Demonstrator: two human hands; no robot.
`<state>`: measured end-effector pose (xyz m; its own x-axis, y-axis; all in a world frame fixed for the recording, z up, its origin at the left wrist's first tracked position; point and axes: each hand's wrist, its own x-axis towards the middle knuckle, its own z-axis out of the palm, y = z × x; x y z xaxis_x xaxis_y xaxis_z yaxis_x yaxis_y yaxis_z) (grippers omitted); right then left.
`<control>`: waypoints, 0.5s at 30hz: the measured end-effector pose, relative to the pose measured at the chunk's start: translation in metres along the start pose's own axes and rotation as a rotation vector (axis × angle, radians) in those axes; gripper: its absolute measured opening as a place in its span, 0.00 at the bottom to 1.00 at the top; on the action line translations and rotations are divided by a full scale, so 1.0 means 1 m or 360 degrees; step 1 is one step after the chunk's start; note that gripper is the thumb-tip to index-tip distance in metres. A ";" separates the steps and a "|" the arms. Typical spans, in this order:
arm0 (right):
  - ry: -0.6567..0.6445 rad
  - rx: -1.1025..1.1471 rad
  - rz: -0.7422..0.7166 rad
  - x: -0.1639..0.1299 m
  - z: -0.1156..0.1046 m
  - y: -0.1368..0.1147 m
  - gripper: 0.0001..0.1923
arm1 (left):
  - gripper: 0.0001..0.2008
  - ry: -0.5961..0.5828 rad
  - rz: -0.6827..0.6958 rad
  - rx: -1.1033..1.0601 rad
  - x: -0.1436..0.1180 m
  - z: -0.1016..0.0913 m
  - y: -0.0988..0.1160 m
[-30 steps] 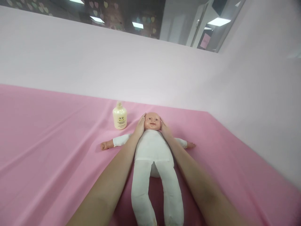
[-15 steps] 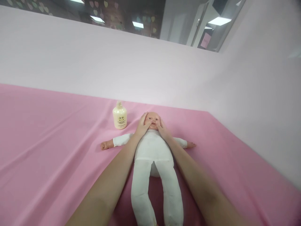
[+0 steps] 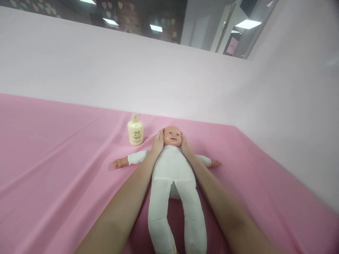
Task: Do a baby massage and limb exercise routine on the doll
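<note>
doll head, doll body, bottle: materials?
Doll head: looks like moulded vinyl or plastic, smooth with a slight sheen. Doll body: white soft fabric, matte, creased at the legs, probably stuffed. Bottle: cream-coloured plastic, semi-gloss, printed label. Both hands, left and right, cup the head.

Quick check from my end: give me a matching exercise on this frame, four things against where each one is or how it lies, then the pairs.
Things:
1. doll
2. lotion bottle
3. left hand
4. right hand

Places or states:
A. upright on the pink sheet, beyond the doll's arm on the viewer's left
B. flat against the side of the doll's head nearer the bottle
C. on its back, arms spread, legs toward the camera
D. flat against the side of the doll's head away from the bottle

Pairs: 1-C, 2-A, 3-B, 4-D
</note>
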<state>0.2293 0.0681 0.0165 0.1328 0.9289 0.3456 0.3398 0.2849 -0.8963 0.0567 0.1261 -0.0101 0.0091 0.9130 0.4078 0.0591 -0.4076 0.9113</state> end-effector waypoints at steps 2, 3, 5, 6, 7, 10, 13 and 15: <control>0.0042 -0.0044 0.0014 -0.001 -0.001 -0.003 0.39 | 0.27 0.0051 0.0062 0.0070 -0.005 -0.003 0.009; 0.0059 -0.0066 0.0014 -0.002 -0.002 -0.005 0.39 | 0.26 0.0069 0.0126 0.0110 -0.008 -0.005 0.015; 0.0083 -0.0100 -0.0008 -0.005 -0.003 -0.009 0.38 | 0.25 0.0060 0.0354 0.0247 -0.014 -0.008 0.028; 0.0085 -0.0128 -0.0033 -0.007 -0.004 -0.011 0.38 | 0.24 0.0015 0.0469 0.0317 -0.017 -0.010 0.034; 0.0072 -0.0168 -0.0063 -0.008 -0.004 -0.012 0.39 | 0.25 -0.0048 0.0557 0.0378 -0.019 -0.010 0.039; -0.0025 -0.0295 -0.0113 -0.012 -0.006 -0.015 0.46 | 0.33 -0.0170 0.0582 0.0452 -0.022 -0.010 0.046; -0.0102 -0.0304 -0.0080 -0.014 -0.006 -0.017 0.52 | 0.35 -0.0190 0.0487 0.0392 -0.021 -0.008 0.042; -0.0100 -0.0270 -0.0043 -0.015 -0.006 -0.017 0.52 | 0.33 -0.0213 0.0457 0.0329 -0.020 -0.007 0.038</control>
<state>0.2270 0.0482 0.0285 0.0649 0.9360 0.3461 0.4951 0.2709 -0.8255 0.0517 0.0925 0.0171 0.1839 0.7617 0.6213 0.2352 -0.6478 0.7245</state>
